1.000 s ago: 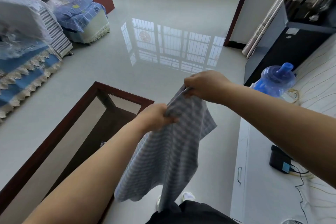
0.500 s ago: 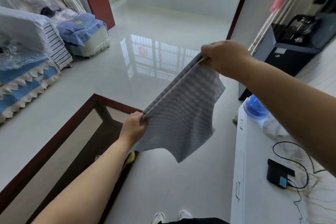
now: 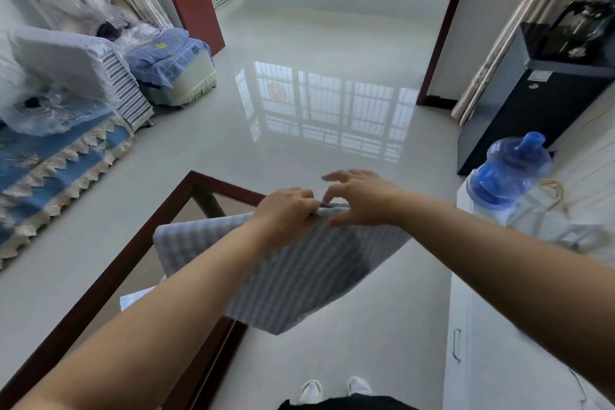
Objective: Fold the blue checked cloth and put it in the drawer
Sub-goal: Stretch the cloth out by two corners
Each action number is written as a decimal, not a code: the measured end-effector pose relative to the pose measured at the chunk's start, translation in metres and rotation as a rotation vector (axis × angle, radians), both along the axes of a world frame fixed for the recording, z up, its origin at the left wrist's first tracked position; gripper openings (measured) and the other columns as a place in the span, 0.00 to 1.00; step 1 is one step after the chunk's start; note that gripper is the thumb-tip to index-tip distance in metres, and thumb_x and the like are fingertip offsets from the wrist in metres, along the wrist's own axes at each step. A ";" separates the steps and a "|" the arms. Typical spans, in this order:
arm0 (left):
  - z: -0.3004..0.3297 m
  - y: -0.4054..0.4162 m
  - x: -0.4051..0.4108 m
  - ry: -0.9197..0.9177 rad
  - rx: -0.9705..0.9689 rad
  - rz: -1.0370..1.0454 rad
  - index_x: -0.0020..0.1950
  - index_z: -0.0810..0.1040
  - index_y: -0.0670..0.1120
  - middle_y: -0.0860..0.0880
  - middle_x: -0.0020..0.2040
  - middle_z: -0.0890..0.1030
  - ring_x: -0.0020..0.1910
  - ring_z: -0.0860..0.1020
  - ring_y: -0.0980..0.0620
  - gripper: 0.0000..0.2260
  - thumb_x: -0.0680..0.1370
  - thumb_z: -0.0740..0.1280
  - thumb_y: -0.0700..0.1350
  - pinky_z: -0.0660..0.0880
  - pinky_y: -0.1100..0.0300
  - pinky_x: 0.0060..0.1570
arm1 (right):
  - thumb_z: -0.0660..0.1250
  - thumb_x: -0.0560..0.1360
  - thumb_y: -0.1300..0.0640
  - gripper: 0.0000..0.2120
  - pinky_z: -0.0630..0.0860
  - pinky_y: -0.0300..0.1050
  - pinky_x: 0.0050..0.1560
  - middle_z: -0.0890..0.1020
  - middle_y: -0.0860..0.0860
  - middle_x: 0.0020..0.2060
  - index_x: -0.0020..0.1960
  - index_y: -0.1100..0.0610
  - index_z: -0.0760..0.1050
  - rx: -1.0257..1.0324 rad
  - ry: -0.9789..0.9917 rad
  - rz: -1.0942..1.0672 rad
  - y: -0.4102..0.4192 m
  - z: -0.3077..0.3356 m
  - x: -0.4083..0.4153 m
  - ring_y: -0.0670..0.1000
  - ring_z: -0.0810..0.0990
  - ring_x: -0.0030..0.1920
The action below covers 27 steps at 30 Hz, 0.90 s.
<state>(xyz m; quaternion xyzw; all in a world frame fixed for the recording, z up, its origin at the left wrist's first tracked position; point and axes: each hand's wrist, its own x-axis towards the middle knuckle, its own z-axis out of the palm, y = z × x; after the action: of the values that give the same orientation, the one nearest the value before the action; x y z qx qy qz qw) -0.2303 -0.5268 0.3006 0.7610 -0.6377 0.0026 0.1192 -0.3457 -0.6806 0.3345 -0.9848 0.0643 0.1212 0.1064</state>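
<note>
Pinched at its top edge by the left hand (image 3: 286, 210), the blue checked cloth (image 3: 299, 273) hangs doubled in the air over the corner of a glass-topped table (image 3: 139, 243). Beside it, the right hand (image 3: 361, 198) touches the same edge with fingers spread loosely, gripping nothing. White cabinet (image 3: 492, 359) stands to the right.

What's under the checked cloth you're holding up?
Below the checked cloth, held in the air by the left hand, are the shiny floor and the edge of a dark wood-framed table. Whatever it covers stays hidden.
</note>
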 end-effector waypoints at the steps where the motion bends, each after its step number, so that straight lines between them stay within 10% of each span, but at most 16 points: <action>1: 0.001 0.001 -0.004 0.034 0.020 0.034 0.53 0.82 0.44 0.47 0.49 0.81 0.48 0.78 0.45 0.10 0.78 0.63 0.47 0.71 0.55 0.42 | 0.65 0.73 0.39 0.21 0.67 0.48 0.62 0.71 0.48 0.68 0.61 0.48 0.73 0.086 -0.020 -0.022 0.012 -0.005 0.005 0.54 0.70 0.67; 6: 0.008 0.022 -0.001 0.184 0.093 0.155 0.57 0.80 0.47 0.50 0.51 0.79 0.49 0.77 0.48 0.11 0.79 0.62 0.48 0.70 0.57 0.43 | 0.67 0.74 0.41 0.20 0.69 0.46 0.42 0.80 0.50 0.52 0.58 0.51 0.65 0.303 -0.176 -0.119 0.031 -0.025 0.005 0.58 0.79 0.49; 27: -0.010 0.044 -0.003 0.447 0.224 0.254 0.35 0.76 0.47 0.47 0.38 0.79 0.36 0.73 0.53 0.14 0.74 0.68 0.56 0.69 0.58 0.39 | 0.59 0.79 0.48 0.11 0.68 0.45 0.42 0.81 0.51 0.49 0.50 0.54 0.76 -0.165 -0.101 0.085 0.026 0.001 0.008 0.55 0.78 0.51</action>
<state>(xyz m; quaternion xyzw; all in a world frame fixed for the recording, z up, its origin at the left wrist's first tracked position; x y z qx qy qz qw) -0.2336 -0.4828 0.2907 0.8249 -0.4915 -0.2208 0.1709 -0.3375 -0.6545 0.3350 -0.9969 0.0269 0.0699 0.0229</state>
